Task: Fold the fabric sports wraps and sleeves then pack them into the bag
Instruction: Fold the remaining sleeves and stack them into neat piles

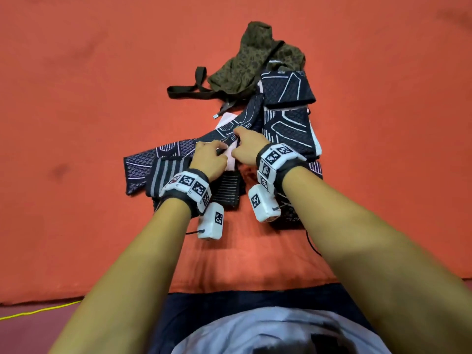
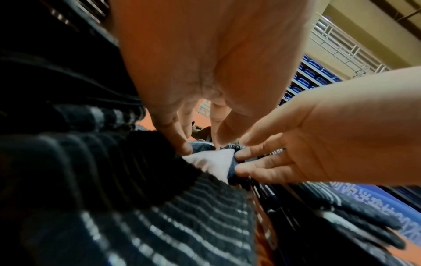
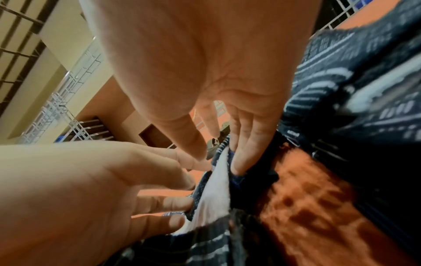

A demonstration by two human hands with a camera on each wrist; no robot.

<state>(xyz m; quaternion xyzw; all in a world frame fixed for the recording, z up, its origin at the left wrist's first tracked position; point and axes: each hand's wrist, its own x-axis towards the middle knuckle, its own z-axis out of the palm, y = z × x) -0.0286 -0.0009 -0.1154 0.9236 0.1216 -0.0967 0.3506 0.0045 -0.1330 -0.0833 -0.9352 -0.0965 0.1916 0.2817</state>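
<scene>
Knit cloth on a matt orange mat

The dark sleeves (image 1: pixel 286 123) are showing ribbed, quilted knit with pale lining; beside them, the camouflage bag (image 1: pixel 255 60) is looking soft and matt; the mat (image 1: pixel 102 123) is looking felt-like.

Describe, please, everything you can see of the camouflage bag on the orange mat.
The camouflage bag is soft olive fabric with a dark blotched print, lying crumpled and slumped at the far end of the orange mat. Its dark webbing strap trails out to the left. A folded navy sleeve rests against its near edge. Neither of the hands touches it. Whether it is open cannot be told.
</scene>
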